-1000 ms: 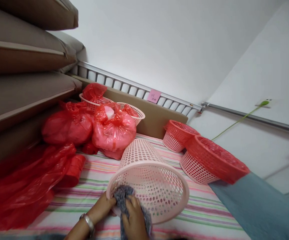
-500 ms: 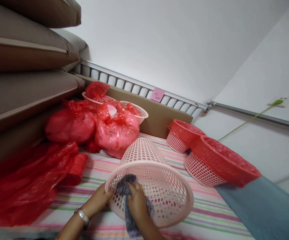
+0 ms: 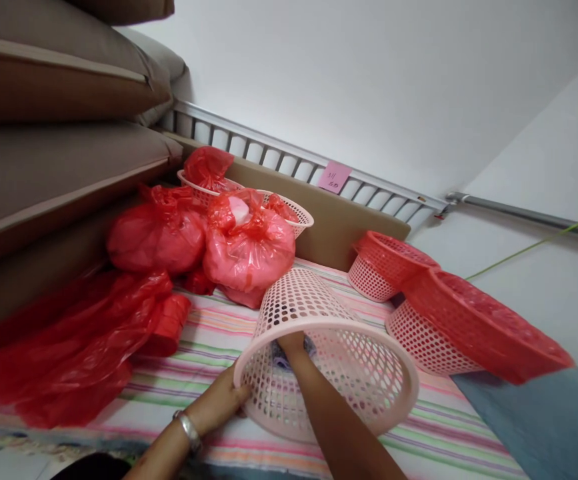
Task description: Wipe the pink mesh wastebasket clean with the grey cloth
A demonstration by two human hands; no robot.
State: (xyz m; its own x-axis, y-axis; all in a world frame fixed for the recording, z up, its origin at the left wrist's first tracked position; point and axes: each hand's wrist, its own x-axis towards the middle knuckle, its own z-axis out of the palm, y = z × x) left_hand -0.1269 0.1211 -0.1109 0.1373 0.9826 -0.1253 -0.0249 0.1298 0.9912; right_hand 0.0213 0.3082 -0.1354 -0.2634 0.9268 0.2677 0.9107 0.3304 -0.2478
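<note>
A pink perforated plastic basket (image 3: 393, 353) lies on its side on a striped sheet (image 3: 209, 360), its wide mouth towards me. My left hand (image 3: 231, 393), a silver bangle at its wrist, is closed on the left part of the rim. Reaching deep inside the basket, my right hand (image 3: 293, 341) presses a grey-purple cloth (image 3: 281, 357) against the inner wall. The fingers of that hand are largely hidden behind the basket's side, and only part of the cloth shows.
Filled red plastic bags (image 3: 251, 250) stand at the back left. Loose red bags (image 3: 69, 360) and a red roll (image 3: 169, 327) lie at left. Two baskets lined with red bags (image 3: 433, 340) stand right. Stacked cushions (image 3: 59, 173) rise at left; a metal rail (image 3: 279, 143) runs behind.
My right hand has moved with the cloth from near the mouth deeper into the basket. My left hand stays on the rim. The whole view has shifted slightly.
</note>
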